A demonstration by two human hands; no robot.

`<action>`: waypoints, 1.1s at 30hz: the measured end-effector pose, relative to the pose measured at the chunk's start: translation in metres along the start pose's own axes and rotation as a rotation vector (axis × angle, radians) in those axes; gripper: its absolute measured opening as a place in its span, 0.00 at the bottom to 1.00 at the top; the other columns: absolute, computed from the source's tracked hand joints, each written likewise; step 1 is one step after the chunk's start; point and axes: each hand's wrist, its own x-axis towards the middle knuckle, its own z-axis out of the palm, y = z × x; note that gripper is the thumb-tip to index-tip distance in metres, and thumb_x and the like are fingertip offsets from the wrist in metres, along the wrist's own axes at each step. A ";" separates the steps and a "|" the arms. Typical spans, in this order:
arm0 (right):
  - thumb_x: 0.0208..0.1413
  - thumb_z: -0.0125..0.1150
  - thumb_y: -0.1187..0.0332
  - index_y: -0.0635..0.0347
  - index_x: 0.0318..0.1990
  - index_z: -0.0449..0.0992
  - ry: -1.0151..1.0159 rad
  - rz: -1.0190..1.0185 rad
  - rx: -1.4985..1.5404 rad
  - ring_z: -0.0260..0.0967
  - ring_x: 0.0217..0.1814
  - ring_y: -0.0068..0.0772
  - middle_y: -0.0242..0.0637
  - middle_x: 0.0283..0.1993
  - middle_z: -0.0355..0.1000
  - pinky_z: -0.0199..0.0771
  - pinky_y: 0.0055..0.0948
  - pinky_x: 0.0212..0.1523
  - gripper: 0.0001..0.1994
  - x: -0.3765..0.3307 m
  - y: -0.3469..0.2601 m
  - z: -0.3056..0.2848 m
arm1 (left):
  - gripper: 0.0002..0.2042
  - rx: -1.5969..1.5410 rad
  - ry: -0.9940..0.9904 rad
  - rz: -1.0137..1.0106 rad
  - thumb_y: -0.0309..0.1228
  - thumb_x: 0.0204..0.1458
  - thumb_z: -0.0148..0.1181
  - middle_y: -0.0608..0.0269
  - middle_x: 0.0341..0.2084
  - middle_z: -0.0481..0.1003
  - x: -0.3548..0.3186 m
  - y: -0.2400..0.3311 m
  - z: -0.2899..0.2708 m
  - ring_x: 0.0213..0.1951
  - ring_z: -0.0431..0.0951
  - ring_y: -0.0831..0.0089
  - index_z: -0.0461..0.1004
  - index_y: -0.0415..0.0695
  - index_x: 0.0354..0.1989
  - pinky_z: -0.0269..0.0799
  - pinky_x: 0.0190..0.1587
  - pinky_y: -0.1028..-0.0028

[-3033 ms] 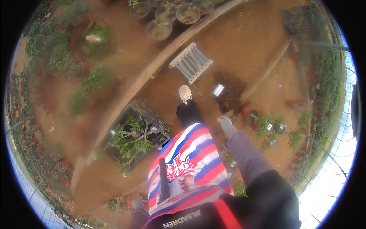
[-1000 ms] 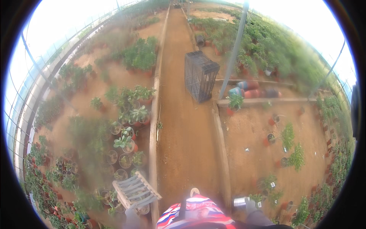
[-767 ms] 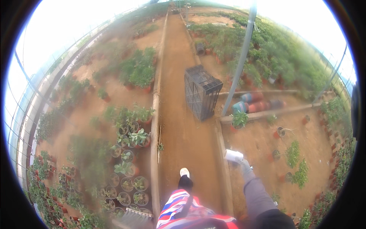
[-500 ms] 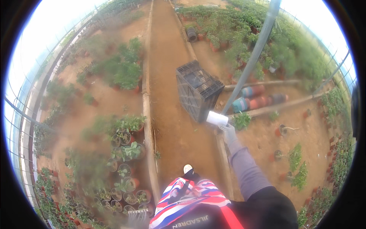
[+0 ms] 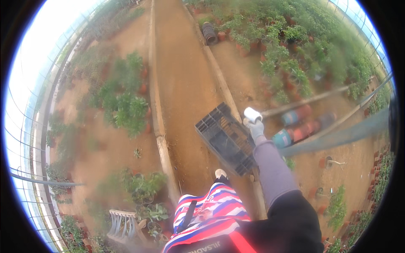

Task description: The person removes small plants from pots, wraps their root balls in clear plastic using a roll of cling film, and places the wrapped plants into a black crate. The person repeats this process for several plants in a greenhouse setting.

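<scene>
My right hand (image 5: 255, 127), in a pale grey glove, is stretched forward and closed round a short white cylinder (image 5: 252, 114); whether it is a roll or a cup I cannot tell. Just left of and below that hand stands a black slatted plastic crate (image 5: 225, 137) on the dirt path. Its slatted top faces me, and my forearm passes by its right edge. My left hand is not in view. At the lower left shows a pale bar with several grey prongs or strips (image 5: 122, 224); what carries it is hidden.
The dirt path (image 5: 179, 63) runs ahead between raised edges (image 5: 157, 105). Potted plants (image 5: 145, 192) crowd the left, more plants (image 5: 278, 46) the far right. A blurred grey pole (image 5: 337, 134) crosses at right, near lying stacks of pots (image 5: 300, 130). Stacked black pots (image 5: 209, 33) lie farther off.
I have moved forward, so the crate appears nearer and lower. My right hand, still holding the white cylinder, has gone up and over the crate's right side. The pronged bar shows more fully.
</scene>
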 end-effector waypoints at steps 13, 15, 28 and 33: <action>0.40 0.75 0.46 0.59 0.51 0.78 -0.381 0.439 -0.977 0.79 0.46 0.43 0.45 0.45 0.80 0.78 0.37 0.48 0.33 0.027 -0.034 0.067 | 0.07 -0.135 0.110 0.063 0.32 0.57 0.64 0.68 0.28 0.70 0.179 0.133 0.310 0.24 0.68 0.76 0.73 0.44 0.37 0.68 0.28 0.73; 0.37 0.77 0.45 0.61 0.43 0.83 -0.309 0.634 -0.855 0.80 0.46 0.44 0.45 0.42 0.82 0.78 0.36 0.50 0.31 0.037 -0.049 0.099 | 0.06 -0.168 0.115 0.086 0.32 0.57 0.64 0.68 0.27 0.69 0.227 0.169 0.369 0.24 0.68 0.77 0.73 0.45 0.36 0.68 0.27 0.74; 0.40 0.70 0.41 0.63 0.35 0.84 0.164 0.507 -1.167 0.81 0.40 0.46 0.48 0.33 0.81 0.78 0.40 0.39 0.29 0.337 -0.302 0.271 | 0.06 -0.376 -0.112 0.205 0.31 0.57 0.63 0.72 0.22 0.68 0.475 0.405 0.752 0.19 0.67 0.80 0.74 0.46 0.32 0.67 0.22 0.76; 0.38 0.75 0.54 0.64 0.34 0.84 0.312 0.424 -0.884 0.80 0.31 0.39 0.43 0.29 0.81 0.76 0.39 0.33 0.21 0.505 -0.382 0.361 | 0.07 -0.202 -0.002 0.174 0.34 0.57 0.65 0.79 0.17 0.64 0.504 0.463 0.962 0.13 0.59 0.86 0.73 0.51 0.31 0.61 0.18 0.82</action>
